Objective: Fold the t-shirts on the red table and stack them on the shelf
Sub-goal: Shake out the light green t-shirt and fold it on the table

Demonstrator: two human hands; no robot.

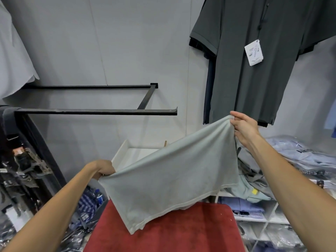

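A pale grey-green t-shirt [171, 177] hangs stretched in the air above the red table [181, 233]. My left hand [103, 169] grips its lower left corner at table-side height. My right hand [243, 126] pinches the other corner much higher, so the cloth slopes up to the right. The hem hangs down and brushes the red tabletop. Behind the cloth stands a white shelf [121, 151], mostly hidden. More pale green and grey t-shirts [252, 186] lie crumpled on a white unit to the right.
A black metal rail [94, 111] juts from the wall at left. A dark green polo shirt [254, 57] with a tag hangs upper right. Bagged shirts [305, 153] pile at right over white cubbies [261, 219]. Dark clothing and packets crowd the left floor.
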